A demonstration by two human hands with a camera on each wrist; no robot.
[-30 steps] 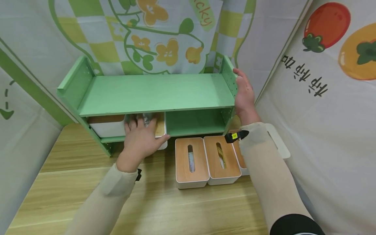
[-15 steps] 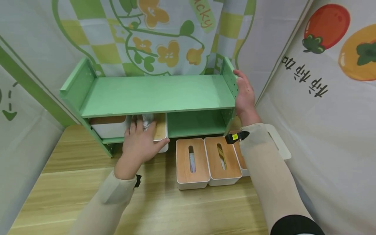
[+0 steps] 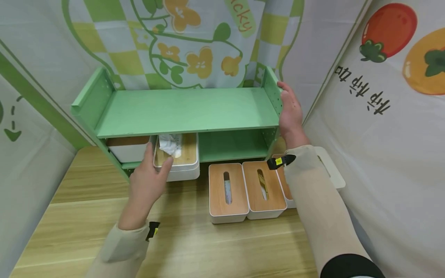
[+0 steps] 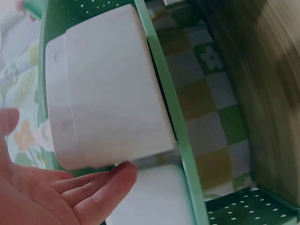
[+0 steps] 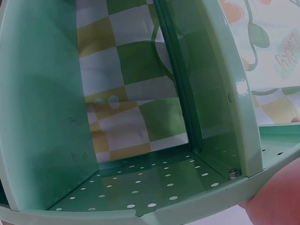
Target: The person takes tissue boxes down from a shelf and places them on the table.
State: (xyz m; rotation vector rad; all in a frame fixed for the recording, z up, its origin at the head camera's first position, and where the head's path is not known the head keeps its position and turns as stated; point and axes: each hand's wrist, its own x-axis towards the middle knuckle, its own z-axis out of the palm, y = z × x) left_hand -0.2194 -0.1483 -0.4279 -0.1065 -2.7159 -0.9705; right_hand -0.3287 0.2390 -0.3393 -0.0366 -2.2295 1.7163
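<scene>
My left hand (image 3: 147, 183) lies at the left front corner of a white tissue box (image 3: 182, 173), its fingers extended along the side and its thumb near the front. The box has a wooden lid with a crumpled white tissue (image 3: 170, 144) poking out. It sticks out past the front edge of the green shelf's (image 3: 187, 110) lower level. In the left wrist view, the fingertips (image 4: 124, 173) meet the edge of this box. My right hand (image 3: 291, 116) rests against the outside of the shelf's right side panel, fingers pointing up; most of its palm side is hidden.
Another white box (image 3: 128, 148) with a wooden lid stands in the shelf's left end. On the wooden table (image 3: 194, 247), in front of the shelf, are slotted wood-lidded boxes (image 3: 228, 193), one partly behind my right arm. A white flat piece (image 3: 330, 168) lies at the right.
My left hand has slid from over the tissue box's lid to its left front corner, uncovering the lid and tissue. My right hand stays at the shelf's side panel.
</scene>
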